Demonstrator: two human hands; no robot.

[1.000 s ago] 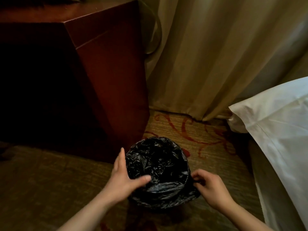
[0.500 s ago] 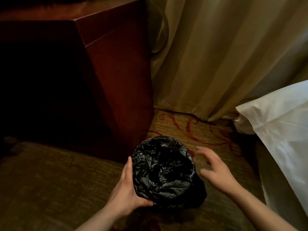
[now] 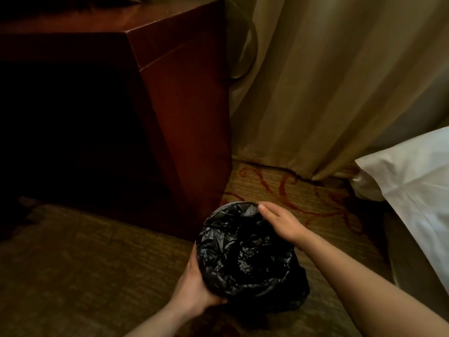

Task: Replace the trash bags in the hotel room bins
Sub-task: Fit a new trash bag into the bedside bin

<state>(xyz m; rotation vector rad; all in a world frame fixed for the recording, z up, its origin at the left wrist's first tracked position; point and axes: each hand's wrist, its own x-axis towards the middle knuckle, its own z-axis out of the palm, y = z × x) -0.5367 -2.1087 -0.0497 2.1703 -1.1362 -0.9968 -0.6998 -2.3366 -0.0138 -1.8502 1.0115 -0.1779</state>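
Moved in from the right, the right hand (image 3: 279,222) now lies with straight fingers on the far rim of the black trash bag (image 3: 243,254). Nearer, the left hand (image 3: 194,285) curls round the near side of the bin (image 3: 218,208), which stands on the carpet (image 3: 85,263) beside the wooden cabinet (image 3: 184,117), with the curtain (image 3: 328,81) beyond.

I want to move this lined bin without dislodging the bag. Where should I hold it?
Take the bin by its outer wall under the rim, from the near left, where the left hand cups it: the bag is loose, crumpled inside.
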